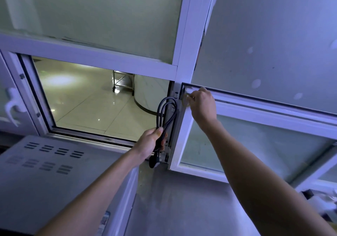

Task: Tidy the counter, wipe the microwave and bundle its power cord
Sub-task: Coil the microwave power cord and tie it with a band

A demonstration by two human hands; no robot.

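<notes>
Microwave [54, 172] sits far left on the steel worktop [182, 208], vented top toward me. Left hand [149, 142] has its grip clamped on the power cord [166, 115], already folded into loops standing up from the fist, plug [155, 161] hanging below. Right hand [201, 104] is up at the window frame [184, 53], fingers curled at the sash corner; I can't tell what they pinch. My read: looping mostly done, cord not yet tied off. Can't judge the wiping or tidying from here.
</notes>
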